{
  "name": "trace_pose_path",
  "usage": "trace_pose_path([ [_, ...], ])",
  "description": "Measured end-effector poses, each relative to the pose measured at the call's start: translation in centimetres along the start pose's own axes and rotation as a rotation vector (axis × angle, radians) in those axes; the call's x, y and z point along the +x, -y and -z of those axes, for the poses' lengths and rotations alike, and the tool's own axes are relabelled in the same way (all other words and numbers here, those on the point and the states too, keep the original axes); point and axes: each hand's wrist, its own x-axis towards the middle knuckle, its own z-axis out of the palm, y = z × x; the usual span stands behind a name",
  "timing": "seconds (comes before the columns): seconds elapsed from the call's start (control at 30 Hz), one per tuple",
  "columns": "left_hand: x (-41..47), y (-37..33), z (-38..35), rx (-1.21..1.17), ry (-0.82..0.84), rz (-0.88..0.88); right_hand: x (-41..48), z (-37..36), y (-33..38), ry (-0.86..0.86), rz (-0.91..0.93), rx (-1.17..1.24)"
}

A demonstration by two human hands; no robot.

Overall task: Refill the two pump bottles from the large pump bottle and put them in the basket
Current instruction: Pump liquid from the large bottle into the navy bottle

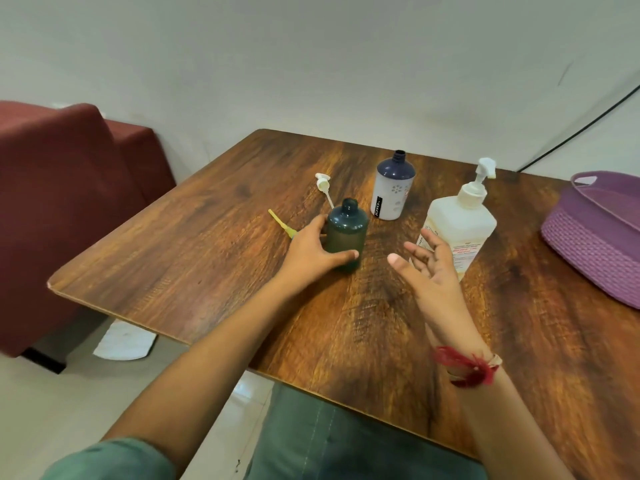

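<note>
I had my left hand (311,251) wrapped around the green bottle (347,233), thumb across its front, the bottle standing upright on the table (207,244) just left of the frame's centre. My right hand (429,261) was released, fingers loosely spread and holding nothing, hovering just in front of the large pump bottle (460,226) right of centre.

To do this step well, I judged the green bottle's open neck should sit directly under the big bottle's spout. It should stay upright and firmly held while the right hand pressed the pump slowly. The neck looked narrow, so a fast stroke could miss it and spill on the wood.

By my count there were two small bottles, both uncapped: the green one and a white-and-navy bottle (393,188) above centre. There was one large bottle with its pump fitted. Two loose pumps lay on the table, a white pump (323,187) above my left hand and a yellow pump (282,223) partly hidden behind it. One purple basket (595,244) sat at the right edge, well apart from the bottles; I could not see into it.
</note>
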Motion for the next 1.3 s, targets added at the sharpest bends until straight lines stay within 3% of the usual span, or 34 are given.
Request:
trace_pose_path([
  [0.67, 5.6, 2.2, 2.0, 0.098, -0.036, 0.059, 0.4, 1.3, 0.2, -0.045, 0.017, 0.0],
  [0.8, 5.5, 2.3, 2.0, 0.089, -0.034, 0.086, -0.2, 1.6, 0.8, -0.063, 0.138, -0.086],
  [0.87, 4.8, 1.8, 1.7, 0.098, -0.108, 0.078, -0.6, 2.0, 1.1, -0.118, 0.228, -0.095],
  [0.93, 3.8, 0.3, 1.2, 0.086, -0.284, -0.001, -0.9, 3.0, 1.2, -0.228, 0.325, -0.122],
  [1.03, 3.3, -3.1, 0.2, 0.105, -0.554, -0.376, -0.5, 4.6, 1.3, -0.395, 0.403, -0.155],
  [1.13, 3.8, -5.9, -2.8, 0.075, -0.516, -0.55, 0.3, 5.7, 1.3, -0.525, 0.38, -0.2],
  [1.3, 6.5, -6.4, -8.2, -0.024, -0.291, -0.214, 1.2, 6.2, 0.9, -0.574, 0.331, -0.279],
])
